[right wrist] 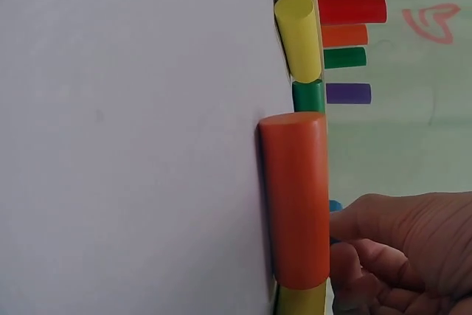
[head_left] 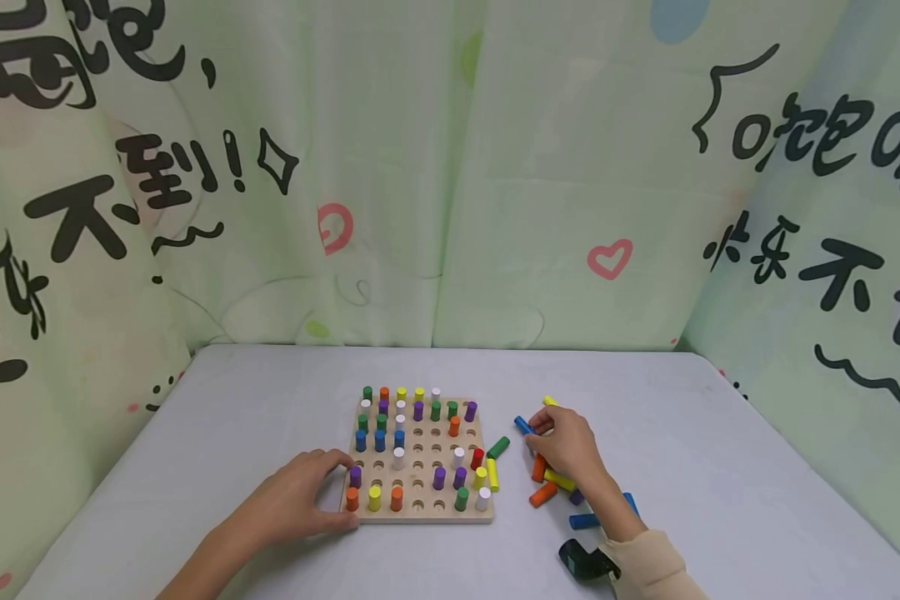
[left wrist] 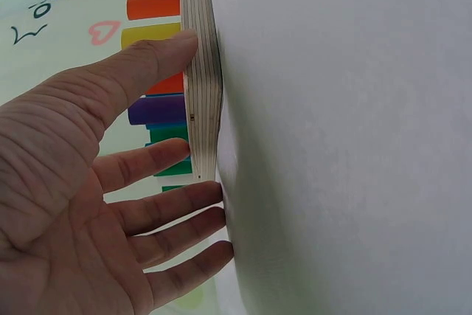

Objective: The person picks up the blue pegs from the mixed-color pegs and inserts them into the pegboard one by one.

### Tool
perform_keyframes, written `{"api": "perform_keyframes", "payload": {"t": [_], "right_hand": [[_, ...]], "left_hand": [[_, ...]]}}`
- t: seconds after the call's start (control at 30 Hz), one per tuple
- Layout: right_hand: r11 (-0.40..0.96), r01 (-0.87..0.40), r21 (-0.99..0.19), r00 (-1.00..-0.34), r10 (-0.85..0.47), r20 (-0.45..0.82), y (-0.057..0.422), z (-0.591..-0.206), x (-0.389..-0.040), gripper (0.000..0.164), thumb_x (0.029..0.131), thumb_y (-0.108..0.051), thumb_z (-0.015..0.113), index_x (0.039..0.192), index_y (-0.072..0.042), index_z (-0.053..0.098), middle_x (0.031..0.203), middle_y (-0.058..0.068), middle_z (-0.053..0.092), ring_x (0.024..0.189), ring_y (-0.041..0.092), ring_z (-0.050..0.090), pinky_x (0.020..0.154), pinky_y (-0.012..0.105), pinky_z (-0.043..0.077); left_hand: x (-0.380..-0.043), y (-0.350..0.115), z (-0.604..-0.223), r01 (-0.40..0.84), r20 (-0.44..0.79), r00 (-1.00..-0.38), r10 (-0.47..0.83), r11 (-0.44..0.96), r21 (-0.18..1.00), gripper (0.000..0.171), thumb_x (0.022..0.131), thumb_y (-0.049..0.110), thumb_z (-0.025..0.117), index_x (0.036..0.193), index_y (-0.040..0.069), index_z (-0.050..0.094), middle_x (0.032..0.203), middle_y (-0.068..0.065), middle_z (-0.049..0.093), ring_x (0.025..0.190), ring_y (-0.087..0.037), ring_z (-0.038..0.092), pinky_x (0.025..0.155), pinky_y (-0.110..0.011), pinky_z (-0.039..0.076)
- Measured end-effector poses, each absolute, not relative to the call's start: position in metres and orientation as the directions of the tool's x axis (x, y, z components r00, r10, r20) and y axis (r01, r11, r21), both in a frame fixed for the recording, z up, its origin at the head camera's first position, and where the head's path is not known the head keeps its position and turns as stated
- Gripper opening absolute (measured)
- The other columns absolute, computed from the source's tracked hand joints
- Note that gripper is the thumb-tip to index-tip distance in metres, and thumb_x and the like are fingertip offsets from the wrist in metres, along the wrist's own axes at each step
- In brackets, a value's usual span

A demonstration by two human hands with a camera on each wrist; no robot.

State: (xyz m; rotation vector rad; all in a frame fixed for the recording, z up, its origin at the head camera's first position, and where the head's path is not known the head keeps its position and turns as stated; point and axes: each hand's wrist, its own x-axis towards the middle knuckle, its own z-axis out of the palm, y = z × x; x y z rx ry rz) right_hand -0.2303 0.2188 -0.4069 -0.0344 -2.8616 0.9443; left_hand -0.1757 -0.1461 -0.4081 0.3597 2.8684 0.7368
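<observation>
A wooden pegboard (head_left: 427, 475) lies on the table, its holes partly filled with upright coloured pegs. My left hand (head_left: 303, 492) is at the board's left side, the thumb on its near corner and the index finger farther up the edge. In the left wrist view the thumb (left wrist: 166, 57) and index fingertip touch the board's layered side, and the other fingers extend loosely. Right of the board, my right hand (head_left: 566, 442) pinches a blue peg (head_left: 522, 425) between thumb and fingers. The right wrist view shows that peg (right wrist: 335, 205) largely hidden behind the thumb.
Loose pegs lie around my right hand, including an orange one (head_left: 543, 495) and a blue one (head_left: 584, 522). A green peg (head_left: 498, 447) and a yellow peg (head_left: 492, 475) lie beside the board's right edge. A black device (head_left: 585, 562) is at my right wrist. Printed curtains surround the table.
</observation>
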Motion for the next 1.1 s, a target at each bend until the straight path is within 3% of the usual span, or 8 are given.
{"api": "perform_keyframes", "payload": {"t": [0.6, 1.1], "right_hand": [[0.774, -0.040, -0.632, -0.985, 0.077, 0.157, 0.214, -0.405, -0.218, 0.017, 0.087, -0.006, 0.078, 0.100, -0.001, 0.069, 0.089, 0.007, 0.067, 0.081, 0.019, 0.062, 0.072, 0.030, 0.056], [0.750, -0.094, -0.655, -0.982, 0.039, 0.185, 0.205, -0.398, -0.212, 0.015, 0.088, -0.005, 0.077, 0.101, -0.002, 0.069, 0.089, 0.006, 0.068, 0.080, 0.018, 0.062, 0.069, 0.026, 0.053]], "left_hand": [[-0.174, -0.146, -0.408, 0.183, -0.094, -0.961, 0.259, 0.855, 0.485, 0.062, 0.068, 0.045, 0.094, 0.118, 0.022, 0.065, 0.126, -0.006, 0.067, 0.121, -0.030, 0.060, 0.102, -0.058, 0.051], [-0.174, -0.146, -0.408, 0.195, -0.075, -0.961, 0.265, 0.847, 0.495, 0.062, 0.068, 0.044, 0.094, 0.118, 0.021, 0.066, 0.125, -0.006, 0.068, 0.120, -0.030, 0.061, 0.102, -0.057, 0.052]]}}
